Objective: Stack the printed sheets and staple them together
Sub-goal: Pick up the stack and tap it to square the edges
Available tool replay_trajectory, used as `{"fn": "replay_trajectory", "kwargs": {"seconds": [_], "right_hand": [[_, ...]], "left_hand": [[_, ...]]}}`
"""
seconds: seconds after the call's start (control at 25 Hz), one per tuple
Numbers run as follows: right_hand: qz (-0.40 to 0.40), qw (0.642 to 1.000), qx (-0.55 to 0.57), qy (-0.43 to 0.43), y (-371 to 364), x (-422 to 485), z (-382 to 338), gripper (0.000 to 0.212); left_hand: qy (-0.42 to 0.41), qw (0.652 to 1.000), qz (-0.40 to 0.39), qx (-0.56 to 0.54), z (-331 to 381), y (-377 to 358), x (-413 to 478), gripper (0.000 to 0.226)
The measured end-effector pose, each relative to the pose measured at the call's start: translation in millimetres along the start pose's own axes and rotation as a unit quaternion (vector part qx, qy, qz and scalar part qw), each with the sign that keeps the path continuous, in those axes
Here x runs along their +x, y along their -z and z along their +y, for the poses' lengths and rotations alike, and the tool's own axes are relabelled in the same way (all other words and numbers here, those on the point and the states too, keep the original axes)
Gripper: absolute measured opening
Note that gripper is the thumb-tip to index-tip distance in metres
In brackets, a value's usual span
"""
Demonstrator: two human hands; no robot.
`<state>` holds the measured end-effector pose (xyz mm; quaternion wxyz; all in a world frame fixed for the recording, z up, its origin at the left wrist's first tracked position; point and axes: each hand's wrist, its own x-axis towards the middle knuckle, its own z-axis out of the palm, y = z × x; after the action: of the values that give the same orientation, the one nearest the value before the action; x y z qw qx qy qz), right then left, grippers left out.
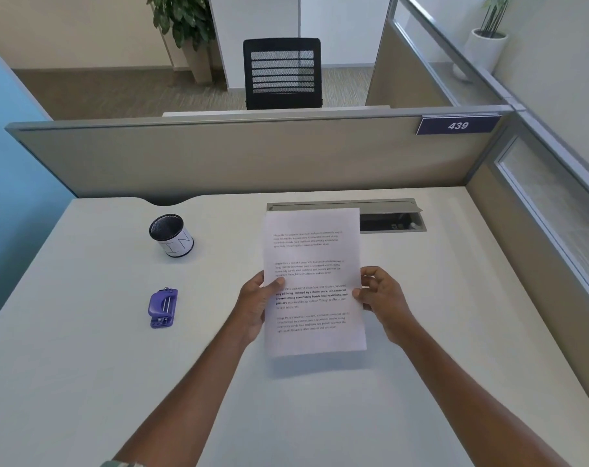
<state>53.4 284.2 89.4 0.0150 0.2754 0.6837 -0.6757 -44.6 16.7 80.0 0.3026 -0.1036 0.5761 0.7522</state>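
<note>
Two bare hands hold the printed sheets (pixel 313 281) above the white desk (pixel 454 298), in front of the person and near the middle of the view. On the left edge of the paper is the left hand (pixel 257 303): its thumb lies on the front of the page and the other fingers are behind it, so it is closed on the sheets. At the right edge is the right hand (pixel 382 294), with its fingers curled; the thumb tip touches the paper margin and the rest of the fingers go behind, so this hand grips the sheets too. The paper stands almost upright, a little tilted, and its lower edge is lifted from the desk, with a soft shadow below it. Four blocks of text are on the front page, and one block is in bold letters. I cannot tell how many sheets are in the pack, because only the front one shows. To the left on the desk lies a purple stapler (pixel 163 308), well apart from the hands. Farther back on the left stands a white cup with a black mesh inside (pixel 171 234). Behind the paper there is a grey cable slot (pixel 392 215) in the desk, with its lid open. On the partition (pixel 219 156) at the back, a dark sign (pixel 458 125) shows the number 439.
</note>
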Motion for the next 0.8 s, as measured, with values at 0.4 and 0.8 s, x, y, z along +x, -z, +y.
{"fn": "replay_trajectory", "kwargs": {"seconds": [0.4, 0.8], "right_hand": [[-0.007, 0.999, 0.016, 0.044, -4, 1, -28, 0.040], [-0.009, 0.994, 0.071, 0.080, -10, -2, -40, 0.037]], "left_hand": [[-0.049, 0.996, -0.002, 0.070, 18, -15, -8, 0.019], [-0.104, 0.992, 0.012, 0.075, 26, -33, -13, 0.033]]}}
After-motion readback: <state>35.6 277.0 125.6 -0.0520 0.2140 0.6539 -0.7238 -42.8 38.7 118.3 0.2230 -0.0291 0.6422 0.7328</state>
